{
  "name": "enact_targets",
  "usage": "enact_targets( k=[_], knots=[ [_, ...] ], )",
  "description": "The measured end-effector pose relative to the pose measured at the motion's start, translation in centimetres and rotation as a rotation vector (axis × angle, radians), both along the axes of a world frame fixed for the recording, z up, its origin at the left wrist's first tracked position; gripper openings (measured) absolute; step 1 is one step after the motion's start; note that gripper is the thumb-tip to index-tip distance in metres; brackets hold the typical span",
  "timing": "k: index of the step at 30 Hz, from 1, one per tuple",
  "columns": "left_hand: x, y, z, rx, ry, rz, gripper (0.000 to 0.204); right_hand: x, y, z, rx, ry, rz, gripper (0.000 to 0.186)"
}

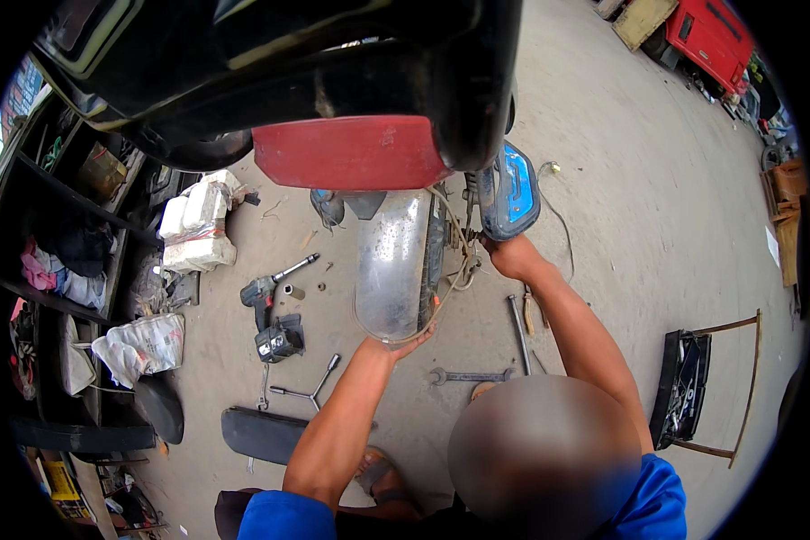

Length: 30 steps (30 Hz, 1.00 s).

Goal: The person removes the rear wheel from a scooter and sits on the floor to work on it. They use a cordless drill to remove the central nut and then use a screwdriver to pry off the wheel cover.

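Note:
A dull silver, rounded metal mudguard (391,261) stands in the middle, below the red panel (351,153) of a black vehicle body (333,81). My left hand (412,344) is closed around the mudguard's near lower edge, its fingers partly hidden underneath. A thin cord or cable (454,292) runs along the mudguard's right side and bottom. To the right, my right hand (517,259) is closed just below a blue-and-black part (511,193), beside a rod and spring-like pieces. What its fingers grip is hidden.
On the floor to the left lie a cordless impact wrench (261,301), a Y-shaped socket wrench (313,391) and a long black pad (265,435). An open-ended wrench (471,376) and metal bar (519,328) lie nearer me. A toolbox (679,387) stands right; cluttered shelves (63,193) line the left.

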<state>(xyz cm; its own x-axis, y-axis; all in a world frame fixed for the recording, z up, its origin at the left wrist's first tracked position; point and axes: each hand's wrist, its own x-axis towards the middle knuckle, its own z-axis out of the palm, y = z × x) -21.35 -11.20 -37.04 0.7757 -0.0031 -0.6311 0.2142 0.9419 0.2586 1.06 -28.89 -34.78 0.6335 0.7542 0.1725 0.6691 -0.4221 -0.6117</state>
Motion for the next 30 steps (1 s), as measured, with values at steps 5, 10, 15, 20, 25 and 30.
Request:
enact_targets(
  k=[5, 10, 15, 20, 25, 30],
  knots=[
    [0.1, 0.1, -0.8, -0.02, 0.036, -0.018, 0.036, -0.2, 0.0, 0.8, -0.104, 0.184, -0.057, 0.028],
    [-0.1, 1.2, -1.2, -0.034, -0.126, -0.055, 0.038, -0.6, 0.1, 1.0, -0.153, 0.152, -0.057, 0.026],
    [0.8, 2.1, -0.1, 0.022, -0.119, -0.022, 0.038, -1.3, 0.4, 1.6, -0.176, 0.174, -0.074, 0.023],
    [1.9, 2.5, -0.1, -0.075, -0.302, 0.0, 0.038, -1.4, -0.2, 1.4, -0.171, -0.013, -0.023, 0.025],
    [1.2, 2.0, -0.9, -0.096, -0.256, 0.009, 0.037, -1.1, -0.1, 1.2, -0.168, -0.013, -0.009, 0.025],
    [-0.6, 0.5, -1.9, -0.141, -0.156, 0.009, 0.037, -0.8, 0.0, 1.4, -0.191, -0.003, -0.008, 0.023]
  ],
)
